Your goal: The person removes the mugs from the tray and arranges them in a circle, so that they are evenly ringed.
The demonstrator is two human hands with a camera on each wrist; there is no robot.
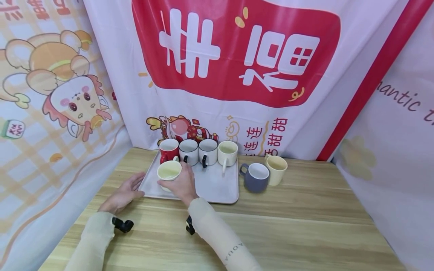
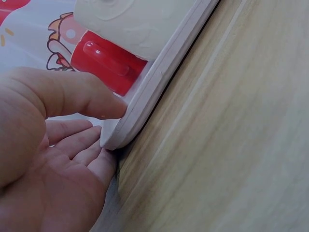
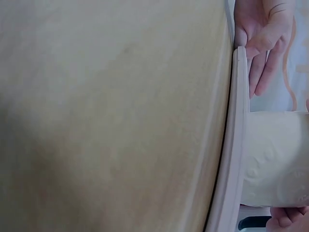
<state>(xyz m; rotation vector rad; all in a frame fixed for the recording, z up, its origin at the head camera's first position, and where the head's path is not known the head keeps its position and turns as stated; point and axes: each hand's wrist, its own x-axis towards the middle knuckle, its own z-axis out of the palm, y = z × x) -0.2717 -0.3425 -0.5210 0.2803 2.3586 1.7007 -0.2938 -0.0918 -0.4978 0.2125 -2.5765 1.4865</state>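
Observation:
My right hand (image 1: pixel 184 185) grips a cream mug (image 1: pixel 167 174) around its side, over the front left part of a pale rectangular tray (image 1: pixel 217 190). The mug's base is close to the tray surface in the right wrist view, and its handle points toward the back. At the tray's front left corner, my left hand (image 1: pixel 123 195) touches the rim with its thumb, and its straight fingers lie along the outer side. Behind the held mug stands a red mug (image 1: pixel 165 146) with a white inside, partly hidden by it.
Along the tray's back edge, two white mugs with black handles (image 1: pixel 188 152) and another cream mug (image 1: pixel 228 154) line up beside the red one. Off the tray to the right, a grey-blue mug (image 1: pixel 256 180) and a pale yellow mug (image 1: pixel 278 171) stand on the wooden table (image 1: pixel 288 233). Printed cloth hangs behind.

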